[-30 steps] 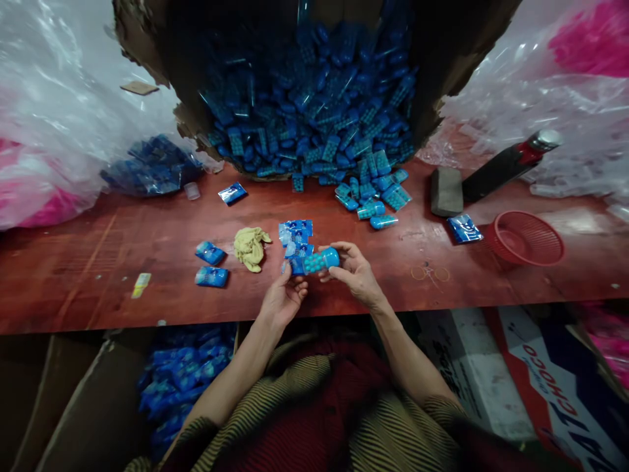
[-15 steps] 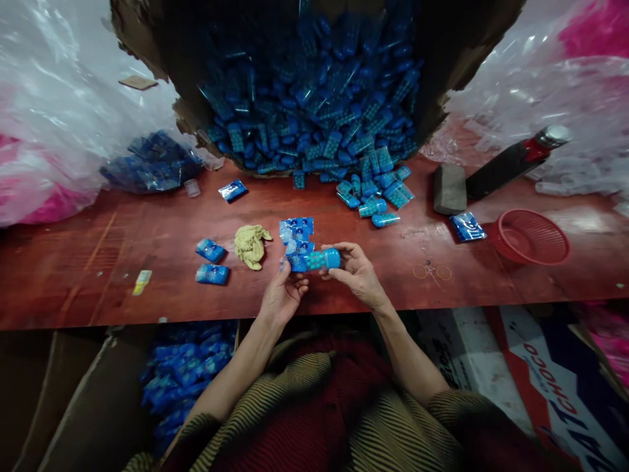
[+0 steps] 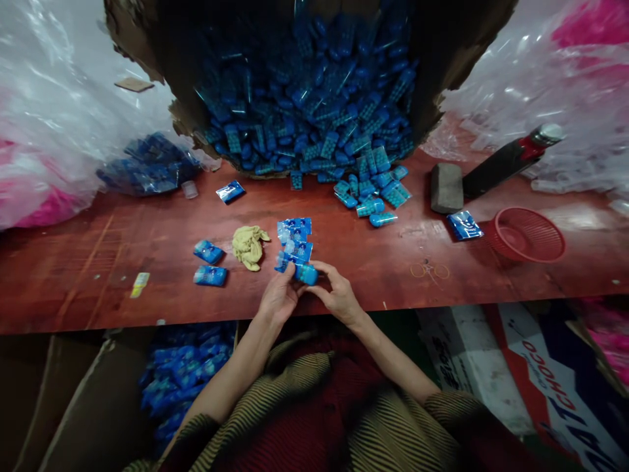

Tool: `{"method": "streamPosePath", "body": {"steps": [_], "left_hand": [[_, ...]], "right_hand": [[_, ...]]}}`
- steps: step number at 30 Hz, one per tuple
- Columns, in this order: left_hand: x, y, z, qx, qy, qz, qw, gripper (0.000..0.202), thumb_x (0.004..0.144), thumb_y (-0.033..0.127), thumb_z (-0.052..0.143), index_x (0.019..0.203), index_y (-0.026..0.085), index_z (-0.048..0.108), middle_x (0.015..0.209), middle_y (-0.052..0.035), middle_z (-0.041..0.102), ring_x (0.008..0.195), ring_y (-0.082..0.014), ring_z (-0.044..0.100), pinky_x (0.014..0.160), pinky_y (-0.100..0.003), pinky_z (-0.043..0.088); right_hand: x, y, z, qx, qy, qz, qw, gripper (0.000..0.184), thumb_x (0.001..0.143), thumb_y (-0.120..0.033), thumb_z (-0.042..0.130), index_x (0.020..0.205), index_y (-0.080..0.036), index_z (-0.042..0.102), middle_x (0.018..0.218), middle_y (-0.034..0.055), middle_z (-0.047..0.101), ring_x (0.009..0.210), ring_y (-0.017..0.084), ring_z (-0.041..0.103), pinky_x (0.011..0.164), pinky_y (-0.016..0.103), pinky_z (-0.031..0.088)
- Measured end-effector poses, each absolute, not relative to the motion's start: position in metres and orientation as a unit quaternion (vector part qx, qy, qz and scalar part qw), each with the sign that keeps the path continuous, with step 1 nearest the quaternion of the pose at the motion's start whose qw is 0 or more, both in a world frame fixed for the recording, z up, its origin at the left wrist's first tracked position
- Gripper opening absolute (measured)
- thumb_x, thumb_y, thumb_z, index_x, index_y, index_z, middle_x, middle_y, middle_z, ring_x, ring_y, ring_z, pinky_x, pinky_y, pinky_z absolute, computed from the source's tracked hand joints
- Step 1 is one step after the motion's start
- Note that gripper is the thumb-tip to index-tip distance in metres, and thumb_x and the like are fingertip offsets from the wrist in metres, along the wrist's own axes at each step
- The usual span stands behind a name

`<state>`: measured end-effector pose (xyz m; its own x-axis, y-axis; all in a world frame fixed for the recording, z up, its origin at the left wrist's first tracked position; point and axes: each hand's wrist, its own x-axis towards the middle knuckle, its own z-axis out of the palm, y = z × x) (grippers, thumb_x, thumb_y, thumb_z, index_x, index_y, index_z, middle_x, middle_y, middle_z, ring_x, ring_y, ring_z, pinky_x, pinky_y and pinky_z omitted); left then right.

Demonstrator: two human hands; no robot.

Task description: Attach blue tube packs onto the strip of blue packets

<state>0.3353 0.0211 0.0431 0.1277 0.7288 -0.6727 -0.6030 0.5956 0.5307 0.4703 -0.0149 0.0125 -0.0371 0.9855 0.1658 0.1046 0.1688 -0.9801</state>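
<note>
A small clear bottle [image 3: 308,274] of blue beads with a blue cap sits between my hands near the table's front edge. My left hand [image 3: 279,296] is closed with its thumb on a blue printed sleeve [image 3: 297,269] around the bottle's far end. From the other side, the curled fingers and thumb of my right hand [image 3: 338,296] grip the capped end. Just beyond lie overlapping flat blue printed sleeves [image 3: 295,229]. Left of them is a crumpled yellow cloth [image 3: 248,246], and farther left, two wrapped blue packs [image 3: 210,275].
A torn cardboard box [image 3: 147,49] at the back spills many blue-capped bottles [image 3: 376,204] onto the red table [image 3: 162,229]. To the right are a red basket [image 3: 528,236], a grey block [image 3: 447,188] and a dark flask [image 3: 501,164]. Plastic bags [image 3: 54,98] flank the box.
The bottle has slid left into the sleeve, so less of it shows. My right hand has moved left and slightly down, closer to my left hand.
</note>
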Motion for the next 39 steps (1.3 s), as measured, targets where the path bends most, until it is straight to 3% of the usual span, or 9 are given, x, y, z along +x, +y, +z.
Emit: {"method": "streamPosePath", "body": {"steps": [4,6,11,15,19,23,28,35,39], "left_hand": [[0.328,0.025,0.048,0.077,0.479,0.396,0.780,0.006,0.080,0.016,0.060,0.085,0.014,0.062,0.078,-0.0043,0.070,0.065,-0.0136,0.066,0.060,-0.025,0.054],[0.324,0.026,0.050,0.106,0.452,0.379,0.800,0.009,0.080,0.015,0.059,0.088,0.014,0.062,0.082,-0.0052,0.070,0.069,-0.0147,0.067,0.063,-0.027,0.055],[0.318,0.025,0.053,0.170,0.366,0.326,0.855,0.022,0.076,0.013,0.062,0.098,0.016,0.062,0.090,-0.0095,0.071,0.077,-0.0212,0.068,0.058,-0.027,0.054],[0.321,0.023,0.054,0.164,0.359,0.314,0.864,0.026,0.074,0.011,0.063,0.099,0.015,0.062,0.090,-0.0114,0.071,0.080,-0.0237,0.069,0.057,-0.026,0.053],[0.326,0.022,0.056,0.162,0.370,0.332,0.852,0.023,0.073,0.011,0.063,0.097,0.013,0.063,0.081,-0.0089,0.071,0.071,-0.0194,0.068,0.055,-0.024,0.051],[0.334,0.020,0.055,0.182,0.388,0.385,0.817,0.021,0.072,0.014,0.067,0.092,0.014,0.064,0.079,-0.0043,0.069,0.066,-0.0135,0.064,0.063,-0.025,0.052],[0.340,0.015,0.048,0.225,0.422,0.430,0.765,0.023,0.067,0.018,0.073,0.087,0.014,0.062,0.078,-0.0010,0.066,0.066,-0.0102,0.060,0.064,-0.022,0.049],[0.334,0.018,0.053,0.225,0.433,0.424,0.763,0.031,0.065,0.030,0.077,0.088,0.014,0.063,0.077,-0.0017,0.067,0.065,-0.0107,0.060,0.056,-0.020,0.046],[0.329,0.024,0.056,0.204,0.431,0.442,0.760,0.031,0.063,0.027,0.078,0.088,0.015,0.064,0.080,-0.0015,0.068,0.074,-0.0133,0.064,0.067,-0.024,0.051]], "right_hand": [[0.466,-0.014,0.015,-0.455,-0.505,0.495,0.541,0.024,0.081,-0.032,0.060,0.103,-0.024,0.059,0.115,0.0052,0.062,0.106,0.020,0.059,0.096,0.036,0.046],[0.467,-0.011,0.017,-0.455,-0.461,0.524,0.553,0.027,0.079,-0.032,0.062,0.104,-0.024,0.058,0.109,0.0042,0.063,0.099,0.018,0.060,0.092,0.036,0.048],[0.479,-0.001,0.025,-0.399,-0.454,0.605,0.517,0.081,0.060,-0.031,0.078,0.132,-0.030,0.040,0.127,0.0053,0.051,0.113,0.020,0.054,0.096,0.036,0.046],[0.484,0.003,0.033,-0.332,-0.433,0.692,0.473,0.099,0.058,-0.034,0.079,0.141,-0.035,0.024,0.136,0.0059,0.046,0.113,0.022,0.053,0.083,0.035,0.054],[0.481,0.000,0.037,-0.336,-0.433,0.688,0.475,0.081,0.065,-0.032,0.075,0.136,-0.033,0.037,0.134,0.0042,0.048,0.112,0.021,0.054,0.082,0.033,0.054],[0.476,-0.009,0.036,-0.449,-0.461,0.558,0.524,0.050,0.076,-0.030,0.065,0.124,-0.027,0.052,0.122,0.0047,0.056,0.108,0.018,0.056,0.092,0.033,0.049],[0.470,-0.014,0.030,-0.540,-0.463,0.465,0.528,0.023,0.078,-0.028,0.062,0.099,-0.021,0.063,0.101,0.0036,0.063,0.092,0.016,0.061,0.084,0.031,0.050],[0.470,-0.009,0.030,-0.484,-0.344,0.585,0.552,0.024,0.067,-0.028,0.070,0.087,-0.019,0.061,0.082,-0.0012,0.064,0.072,0.012,0.059,0.071,0.027,0.049],[0.472,-0.006,0.032,-0.445,-0.342,0.621,0.547,0.033,0.059,-0.022,0.076,0.088,-0.020,0.060,0.079,-0.0029,0.061,0.074,0.011,0.056,0.069,0.024,0.047]]}}
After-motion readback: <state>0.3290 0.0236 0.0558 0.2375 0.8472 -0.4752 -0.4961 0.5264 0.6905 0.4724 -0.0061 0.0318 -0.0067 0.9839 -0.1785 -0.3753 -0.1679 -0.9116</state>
